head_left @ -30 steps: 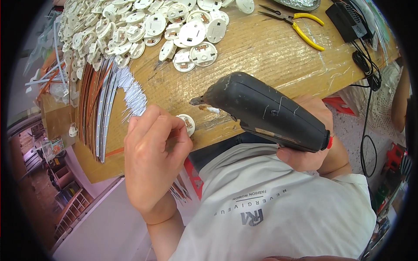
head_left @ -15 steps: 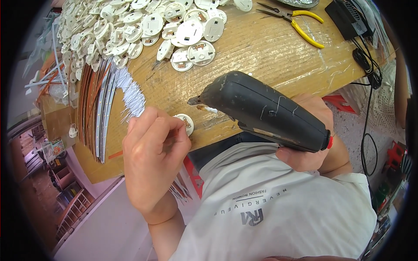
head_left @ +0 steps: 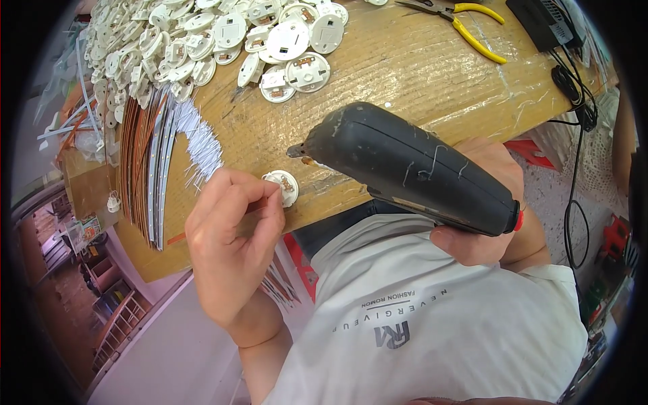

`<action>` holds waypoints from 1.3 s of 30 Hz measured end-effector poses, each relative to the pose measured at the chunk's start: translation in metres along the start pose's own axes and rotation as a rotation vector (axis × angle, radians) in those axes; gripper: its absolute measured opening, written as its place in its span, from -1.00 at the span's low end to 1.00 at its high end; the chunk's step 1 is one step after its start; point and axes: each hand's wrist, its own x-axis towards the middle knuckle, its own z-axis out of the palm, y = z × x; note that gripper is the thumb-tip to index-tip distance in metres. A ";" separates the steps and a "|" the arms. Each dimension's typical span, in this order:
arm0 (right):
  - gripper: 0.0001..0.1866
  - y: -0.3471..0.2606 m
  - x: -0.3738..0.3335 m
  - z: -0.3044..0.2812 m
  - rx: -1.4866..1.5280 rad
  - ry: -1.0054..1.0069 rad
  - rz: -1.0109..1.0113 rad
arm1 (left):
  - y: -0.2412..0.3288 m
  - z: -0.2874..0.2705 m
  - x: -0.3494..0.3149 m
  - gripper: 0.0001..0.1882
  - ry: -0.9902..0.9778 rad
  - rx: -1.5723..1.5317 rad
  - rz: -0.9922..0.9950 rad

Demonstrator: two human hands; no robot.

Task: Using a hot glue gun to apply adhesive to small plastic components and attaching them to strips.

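My right hand [head_left: 489, 179] is wrapped round a black soldering gun [head_left: 405, 169] with a red end piece. Its dark metal tip points left, above the table and a little beyond a single white disc [head_left: 288, 189]. The disc lies near the table's front edge, and small brown components show on its face. My left hand [head_left: 233, 236] is closed in a pinch at the disc's left edge. Whatever the fingertips hold is hidden; only a small dark reddish bit shows between them.
A heap of white discs [head_left: 229, 30] fills the far left. Nearer lie cut white wires [head_left: 202, 148] and long brown and white strips [head_left: 145, 169]. Yellow-handled pliers [head_left: 476, 40] and a black power box [head_left: 543, 23] with cables are at the far right.
The soldering gun's tip has shifted slightly left. My left fingertips have drawn slightly left and down, so more of the single disc shows. The whole view has shifted a little.
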 end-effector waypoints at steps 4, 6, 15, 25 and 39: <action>-0.55 0.000 0.000 0.000 0.004 0.019 -0.014 | 0.002 0.001 0.002 -0.86 0.008 0.040 0.014; -0.55 0.000 0.000 -0.001 -0.001 0.020 -0.018 | 0.003 0.001 0.003 -0.86 0.004 0.045 0.015; -0.56 -0.002 0.001 -0.002 0.007 -0.012 0.005 | 0.005 0.000 0.004 -0.84 -0.019 0.065 0.028; -0.55 -0.002 0.000 -0.002 -0.002 -0.006 0.021 | 0.010 0.002 0.005 -0.83 -0.001 0.102 0.006; -0.58 -0.003 0.002 -0.001 0.018 0.015 0.020 | 0.015 0.003 0.004 -0.83 0.017 0.169 -0.028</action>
